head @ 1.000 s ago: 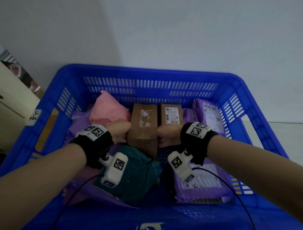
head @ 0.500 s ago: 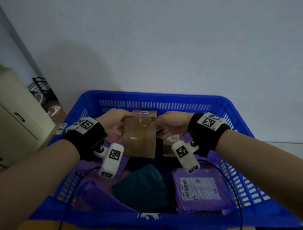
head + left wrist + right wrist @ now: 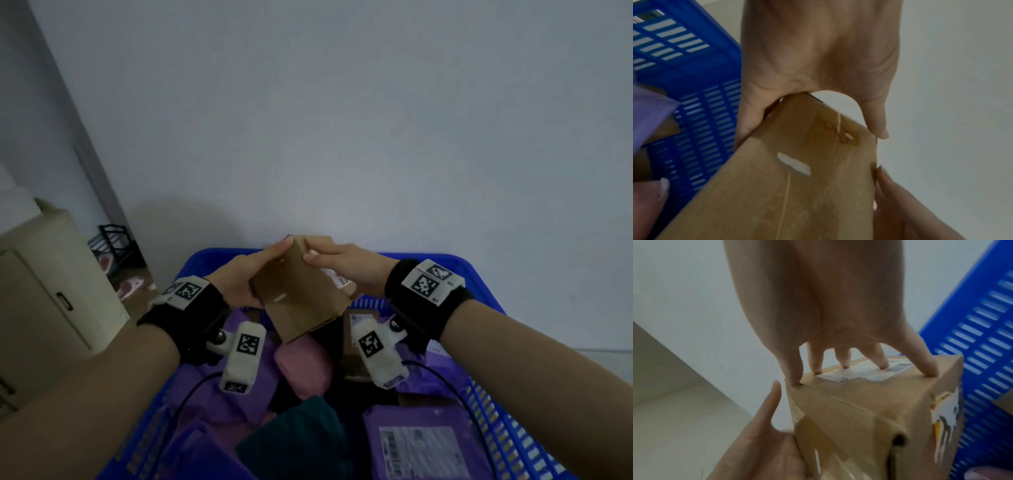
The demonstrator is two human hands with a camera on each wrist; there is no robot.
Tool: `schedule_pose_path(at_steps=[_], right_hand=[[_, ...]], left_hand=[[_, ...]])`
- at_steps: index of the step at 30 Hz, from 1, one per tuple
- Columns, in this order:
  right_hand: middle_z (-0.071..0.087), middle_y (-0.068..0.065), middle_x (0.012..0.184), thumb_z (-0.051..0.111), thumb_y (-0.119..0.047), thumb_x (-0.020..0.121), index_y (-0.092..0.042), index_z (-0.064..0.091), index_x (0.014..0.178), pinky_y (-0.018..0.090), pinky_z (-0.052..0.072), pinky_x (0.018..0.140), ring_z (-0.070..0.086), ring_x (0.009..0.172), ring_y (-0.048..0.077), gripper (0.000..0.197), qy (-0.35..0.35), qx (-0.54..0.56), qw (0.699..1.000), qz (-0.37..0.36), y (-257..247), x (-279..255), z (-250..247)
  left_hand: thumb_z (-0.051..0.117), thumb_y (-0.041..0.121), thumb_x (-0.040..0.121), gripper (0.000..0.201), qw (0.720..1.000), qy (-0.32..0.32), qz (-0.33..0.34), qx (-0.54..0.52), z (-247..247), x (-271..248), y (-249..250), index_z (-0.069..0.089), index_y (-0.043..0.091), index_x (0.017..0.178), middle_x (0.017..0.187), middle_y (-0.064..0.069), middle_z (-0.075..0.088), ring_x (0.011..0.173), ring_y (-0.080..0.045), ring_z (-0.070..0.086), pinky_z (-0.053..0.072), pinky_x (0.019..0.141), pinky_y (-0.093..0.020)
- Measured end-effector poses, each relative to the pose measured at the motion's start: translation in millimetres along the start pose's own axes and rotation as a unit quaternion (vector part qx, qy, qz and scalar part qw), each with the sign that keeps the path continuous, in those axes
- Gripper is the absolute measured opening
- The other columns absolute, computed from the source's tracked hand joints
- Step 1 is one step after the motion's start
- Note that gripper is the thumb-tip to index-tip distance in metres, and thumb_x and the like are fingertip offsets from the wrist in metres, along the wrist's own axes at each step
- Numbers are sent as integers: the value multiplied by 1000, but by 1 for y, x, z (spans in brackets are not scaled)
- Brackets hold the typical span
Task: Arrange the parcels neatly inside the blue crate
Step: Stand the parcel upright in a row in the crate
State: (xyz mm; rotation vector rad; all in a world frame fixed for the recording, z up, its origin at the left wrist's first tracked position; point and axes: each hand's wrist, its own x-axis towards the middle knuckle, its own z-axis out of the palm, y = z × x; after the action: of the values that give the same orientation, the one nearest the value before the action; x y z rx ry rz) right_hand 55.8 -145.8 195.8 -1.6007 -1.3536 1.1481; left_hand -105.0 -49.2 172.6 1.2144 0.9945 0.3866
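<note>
Both hands hold a brown cardboard box (image 3: 298, 301) tilted in the air above the far part of the blue crate (image 3: 479, 274). My left hand (image 3: 253, 277) grips its left end, thumb on top and fingers underneath, as the left wrist view shows on the box (image 3: 797, 186). My right hand (image 3: 334, 270) holds the right end, with fingertips (image 3: 931, 371) pressed on the labelled face of the box (image 3: 869, 410). Below lie a pink parcel (image 3: 305, 366), a teal parcel (image 3: 298, 445), a labelled purple parcel (image 3: 418, 442) and a second brown box (image 3: 356, 346).
More purple parcels (image 3: 212, 394) fill the crate's left side. A white wall stands right behind the crate. A beige cabinet (image 3: 51, 291) is on the left, with a black rack (image 3: 113, 240) on the floor beyond it. Slotted crate walls (image 3: 701, 121) flank the hands.
The brown box has gone from lying in the crate among the parcels to being lifted clear and tilted. Both hands rose with it, and the head view has swung upward.
</note>
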Motion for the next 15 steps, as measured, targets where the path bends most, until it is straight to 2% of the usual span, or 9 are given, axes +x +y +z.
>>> schedule_pose_path(at_steps=[2,3,4,6,7,9,10,12,15], right_hand=[[58,8,128,43,-13,100,-8,50,134,6,47,79,54,120,19,35,10,-7,1000,-11,-3,-4,2],[56,9,130,44,-11,99,-10,48,136,2,45,75,53,121,19,37,15,-11,1000,-12,-2,-4,4],[55,9,133,45,-11,99,-11,47,137,2,44,76,51,123,19,39,20,-17,999,-19,-4,-9,7],[51,2,138,50,-19,97,-18,47,139,12,43,94,49,127,16,42,25,-28,999,-13,-3,-10,14],[49,-5,139,54,-27,94,-24,46,139,20,40,104,47,129,14,46,25,-38,999,-7,1,-6,17],[45,-9,143,61,-50,79,-37,44,139,32,34,113,42,134,15,63,21,-60,998,9,10,0,22],[43,-7,145,62,-53,77,-39,44,139,35,33,114,40,135,16,66,19,-63,998,20,13,3,24],[43,-4,146,58,-39,89,-32,43,141,30,33,113,39,135,15,54,9,-40,998,41,9,-1,27],[45,-1,143,51,-26,96,-19,44,141,17,42,94,44,130,16,46,-31,-31,996,75,11,-5,19]], left_hand=[[81,66,44,96,1000,14,4,-6,3,-1,-1,60,17,124,127,-8,60,114,-26,56,54,73,-37],[83,67,35,105,1000,27,1,-11,5,0,-3,60,16,124,127,-8,60,115,-27,56,55,75,-38],[84,67,28,110,999,41,-3,-21,5,2,-5,61,15,123,125,-10,61,114,-29,56,56,77,-39],[85,65,23,114,997,68,-8,-43,7,6,-11,61,12,121,122,-12,61,112,-32,56,57,76,-41],[85,65,21,115,995,81,-10,-49,8,8,-15,60,10,120,121,-13,61,111,-33,57,57,75,-42],[85,65,24,113,992,114,-11,-51,10,13,-22,61,9,118,118,-15,63,107,-35,59,58,73,-42],[83,65,29,109,990,129,-1,-56,10,15,-26,61,8,118,115,-15,65,104,-34,62,58,74,-41],[78,63,39,101,986,152,17,-69,8,19,-32,60,6,120,115,-15,66,101,-34,64,56,81,-42],[74,62,54,91,979,189,7,-77,-4,20,-41,57,5,123,121,-16,61,105,-36,59,53,77,-40]])
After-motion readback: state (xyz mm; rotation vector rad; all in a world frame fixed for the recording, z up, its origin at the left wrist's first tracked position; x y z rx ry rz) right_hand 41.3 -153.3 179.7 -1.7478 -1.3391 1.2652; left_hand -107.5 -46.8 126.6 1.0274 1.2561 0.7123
